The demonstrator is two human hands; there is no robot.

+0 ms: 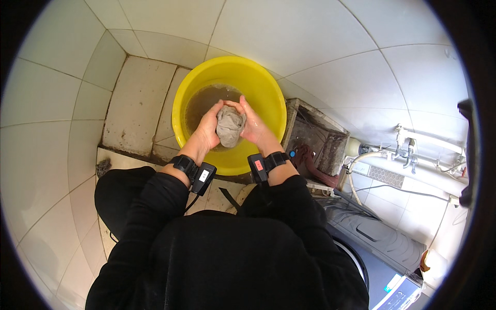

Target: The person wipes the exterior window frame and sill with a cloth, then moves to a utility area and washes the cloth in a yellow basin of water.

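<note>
A wadded grey cloth (pixel 230 127) is held between my two hands, above the murky brown water (pixel 201 99) in a big yellow basin (pixel 269 103). My left hand (pixel 208 126) presses against the cloth's left side, its fingers curled round the far side. From the right, my right hand (pixel 252 125) cups the same bundle, thumb pointing away from me. The cloth's underside and some fingertips are hidden. Each wrist wears a black strap with a small black box (pixel 204 176).
Right of the basin is a dirty stone sink or trough (pixel 315 139) with a dark reddish cloth (pixel 311 164) in it. Taps and pipes (pixel 408 150) run along the right wall. A grey washing machine (pixel 372 243) stands at the lower right. Tiled walls close in the left and far sides.
</note>
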